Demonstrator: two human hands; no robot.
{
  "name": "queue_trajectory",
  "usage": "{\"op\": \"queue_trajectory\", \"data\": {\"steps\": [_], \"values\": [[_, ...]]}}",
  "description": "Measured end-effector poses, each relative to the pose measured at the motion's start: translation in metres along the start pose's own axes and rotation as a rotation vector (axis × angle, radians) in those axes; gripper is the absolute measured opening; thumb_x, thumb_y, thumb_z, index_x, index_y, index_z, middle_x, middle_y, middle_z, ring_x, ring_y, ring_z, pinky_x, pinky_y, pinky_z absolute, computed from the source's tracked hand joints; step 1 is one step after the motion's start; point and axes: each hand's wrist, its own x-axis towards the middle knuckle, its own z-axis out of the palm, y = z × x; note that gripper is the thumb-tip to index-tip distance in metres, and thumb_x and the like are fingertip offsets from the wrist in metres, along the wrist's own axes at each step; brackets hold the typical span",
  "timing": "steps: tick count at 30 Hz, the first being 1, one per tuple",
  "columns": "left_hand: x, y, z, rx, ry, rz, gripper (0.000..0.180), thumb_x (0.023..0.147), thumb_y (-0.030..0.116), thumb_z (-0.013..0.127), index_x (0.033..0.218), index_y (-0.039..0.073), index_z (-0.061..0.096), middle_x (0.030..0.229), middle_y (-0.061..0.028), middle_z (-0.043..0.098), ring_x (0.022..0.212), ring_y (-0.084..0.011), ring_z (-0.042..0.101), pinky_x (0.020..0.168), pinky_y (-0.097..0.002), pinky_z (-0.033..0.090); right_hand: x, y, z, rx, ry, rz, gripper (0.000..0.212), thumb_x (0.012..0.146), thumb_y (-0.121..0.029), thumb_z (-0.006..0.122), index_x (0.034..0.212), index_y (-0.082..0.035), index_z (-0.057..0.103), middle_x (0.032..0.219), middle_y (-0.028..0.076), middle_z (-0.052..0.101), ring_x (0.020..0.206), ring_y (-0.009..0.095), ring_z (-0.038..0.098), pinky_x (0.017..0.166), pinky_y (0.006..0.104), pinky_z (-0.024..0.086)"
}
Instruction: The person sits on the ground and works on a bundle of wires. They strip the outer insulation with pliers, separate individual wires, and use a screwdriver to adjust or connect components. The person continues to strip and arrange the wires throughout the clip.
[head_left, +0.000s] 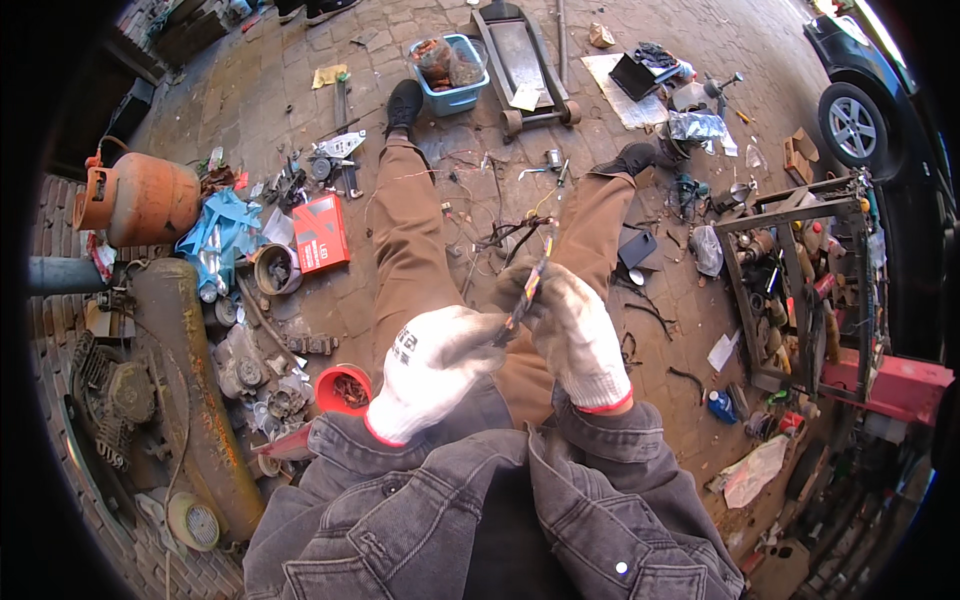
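Both my hands wear white work gloves with soiled grey fingers and red cuffs, and they meet above my lap. A dark-wrapped wire bundle [531, 284] with some yellow and coloured strands runs up between them. My left hand [435, 360] is closed, its fingertips pinching the lower end of the bundle. Higher up, my right hand [572, 325] has its fingers curled round the same bundle. Beyond the hands, loose wires [507, 232] spread over the brick floor between my legs. Part of the bundle is hidden by the gloved fingers.
On the left are an orange gas cylinder [150, 200], a red box [320, 234] and a red bowl [343, 388]. Ahead stand a blue bin [452, 92] and a floor jack [520, 65]. A metal frame [800, 290] full of parts and a dark car [870, 110] are right.
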Motion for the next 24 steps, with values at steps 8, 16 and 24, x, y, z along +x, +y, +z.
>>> {"op": "queue_trajectory", "data": {"steps": [8,16,24], "values": [[0.004,0.005,0.005,0.054,0.051,0.092,0.045,0.079,0.03,0.076,0.112,0.001,0.07,0.082,-0.0147,0.069,0.072,-0.0331,0.068,0.067,-0.0401,0.053,-0.009,-0.026,0.0,0.452,0.053,0.198,0.041,0.08,-0.005,0.074,0.118,-0.004,0.059,0.108,0.011,0.067,0.091,0.019,0.067,0.074,0.0323,0.056],[0.006,-0.015,0.005,0.362,0.105,0.373,0.035,0.078,0.027,0.077,0.102,0.003,0.074,0.086,-0.0102,0.07,0.086,-0.0305,0.069,0.077,-0.0399,0.053,-0.006,-0.017,0.004,0.162,-0.053,-0.039,0.037,0.099,-0.015,0.057,0.132,0.0,0.054,0.122,0.013,0.062,0.108,0.023,0.065,0.099,0.0367,0.05],[-0.012,-0.022,0.005,-0.003,0.046,0.01,0.035,0.086,0.028,0.073,0.114,0.006,0.072,0.105,-0.0106,0.071,0.101,-0.0312,0.067,0.089,-0.0394,0.053,0.002,-0.02,-0.007,0.423,0.079,-0.002,0.039,0.102,-0.026,0.058,0.129,0.001,0.056,0.123,0.01,0.064,0.106,0.02,0.064,0.093,0.0329,0.051]]}}
